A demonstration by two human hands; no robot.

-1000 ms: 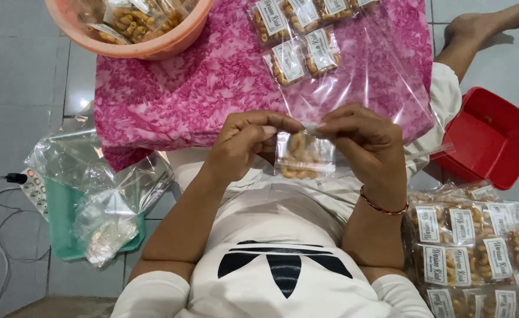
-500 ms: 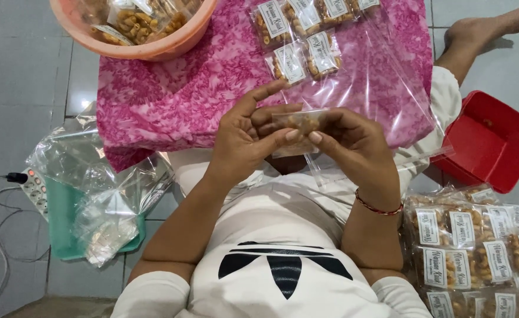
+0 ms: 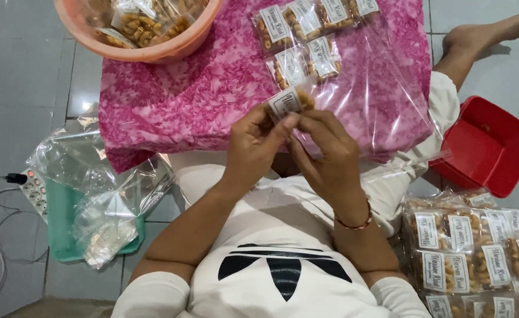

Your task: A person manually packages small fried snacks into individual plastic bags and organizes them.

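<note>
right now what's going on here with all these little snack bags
A person sitting on the floor holds one small snack packet up between the left hand and the right hand, fingertips pinching it over a pink cloth. More packets lie inside a big clear bag on the cloth, and a pile of packets sits by the right arm. An orange bowl holds more, and a red box stands at the right.

Both forearms reach forward, left hand (image 3: 258, 138) and right hand (image 3: 324, 154) pressed together, fingertips (image 3: 287, 121) pinched in a tight grip, wrists bent slightly inward.
</note>
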